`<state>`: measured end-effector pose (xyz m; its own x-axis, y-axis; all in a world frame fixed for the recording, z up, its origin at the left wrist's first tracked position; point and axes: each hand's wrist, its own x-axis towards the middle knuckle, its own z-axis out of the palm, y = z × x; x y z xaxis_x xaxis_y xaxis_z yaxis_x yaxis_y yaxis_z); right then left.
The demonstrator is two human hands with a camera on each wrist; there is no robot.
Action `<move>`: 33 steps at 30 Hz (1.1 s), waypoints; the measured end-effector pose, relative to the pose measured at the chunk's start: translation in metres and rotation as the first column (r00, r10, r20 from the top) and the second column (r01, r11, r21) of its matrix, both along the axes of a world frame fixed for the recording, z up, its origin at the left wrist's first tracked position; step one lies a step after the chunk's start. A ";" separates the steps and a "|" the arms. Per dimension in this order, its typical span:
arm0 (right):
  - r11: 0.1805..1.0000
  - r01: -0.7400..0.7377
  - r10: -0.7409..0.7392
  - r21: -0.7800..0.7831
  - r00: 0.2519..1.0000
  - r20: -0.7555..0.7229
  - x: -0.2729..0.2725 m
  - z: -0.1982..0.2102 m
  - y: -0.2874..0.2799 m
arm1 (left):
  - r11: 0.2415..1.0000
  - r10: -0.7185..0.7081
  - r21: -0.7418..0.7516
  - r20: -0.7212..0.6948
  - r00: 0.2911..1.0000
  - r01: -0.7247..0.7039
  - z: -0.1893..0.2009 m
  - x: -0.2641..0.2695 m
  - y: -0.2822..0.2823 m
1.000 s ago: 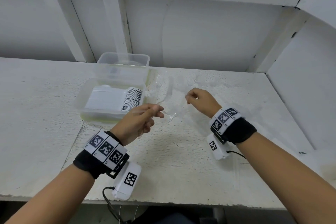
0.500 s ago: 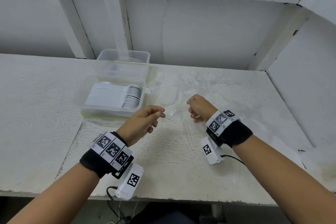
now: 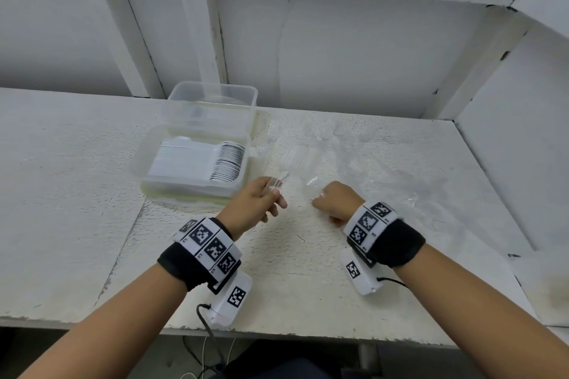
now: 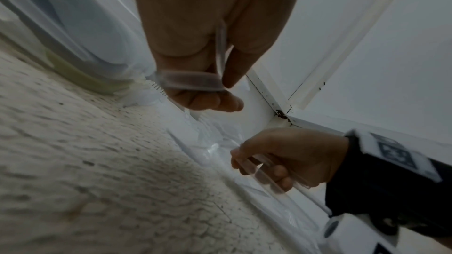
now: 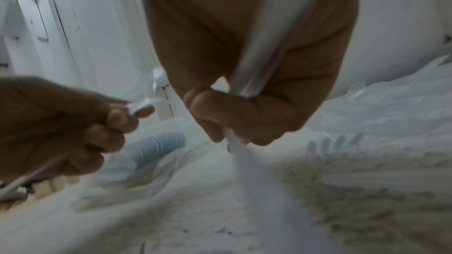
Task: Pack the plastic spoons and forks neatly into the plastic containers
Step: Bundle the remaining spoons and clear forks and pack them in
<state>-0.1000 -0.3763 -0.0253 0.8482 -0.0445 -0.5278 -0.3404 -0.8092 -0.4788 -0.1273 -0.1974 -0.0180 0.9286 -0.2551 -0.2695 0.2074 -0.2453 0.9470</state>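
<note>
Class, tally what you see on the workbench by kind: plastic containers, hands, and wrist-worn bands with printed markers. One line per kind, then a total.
Plastic containers: 2 (front container with stacked white spoons, rear container)
Hands: 2 (left hand, right hand)
Marker wristbands: 2 (left wristband, right wristband)
Total: 6

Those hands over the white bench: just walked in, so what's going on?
A person is packing clear plastic cutlery. The left hand holds a clear fork; the right hand grips clear utensils. More forks lie loose on the bench. The near container already holds a stacked row of spoons.
</note>
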 end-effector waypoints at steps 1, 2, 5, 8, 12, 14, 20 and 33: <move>0.996 0.044 -0.043 0.076 0.999 -0.016 -0.002 0.003 -0.003 | 1.000 0.021 -0.002 -0.017 1.000 -0.021 -0.001 0.002 -0.001; 0.986 0.085 -0.080 0.142 0.996 -0.038 -0.005 0.006 -0.006 | 0.999 0.044 -0.008 -0.034 0.998 -0.045 -0.001 0.004 -0.003; 0.948 0.171 -0.152 0.269 0.984 -0.092 -0.015 0.015 -0.014 | 0.995 0.095 0.027 -0.048 0.994 -0.094 -0.001 0.010 -0.011; 0.908 0.216 -0.203 0.360 0.976 -0.074 -0.023 0.018 -0.019 | 0.989 0.117 0.092 -0.033 0.993 -0.114 -0.003 0.013 -0.019; 0.869 0.248 -0.249 0.429 0.967 -0.055 -0.030 0.019 -0.024 | 0.980 0.050 0.193 0.006 0.999 -0.051 -0.003 0.013 -0.028; 0.858 0.263 -0.276 0.442 0.960 -0.035 -0.032 0.020 -0.025 | 0.968 -0.007 0.251 0.013 1.000 0.003 -0.002 0.012 -0.030; 0.827 0.291 -0.354 0.480 0.934 0.045 -0.035 0.022 -0.026 | 0.936 -0.146 0.313 -0.072 0.987 0.161 -0.002 0.007 -0.027; 0.870 0.238 -0.378 0.432 0.884 0.274 -0.034 0.019 -0.050 | 0.974 0.106 0.179 0.174 0.979 -0.137 0.034 0.008 0.019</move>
<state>-0.1341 -0.4263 -0.0060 0.9516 -0.1919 -0.2401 -0.3010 -0.4236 -0.8544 -0.1193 -0.1781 0.0156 0.9846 -0.0971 -0.1451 0.0940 -0.4053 0.9093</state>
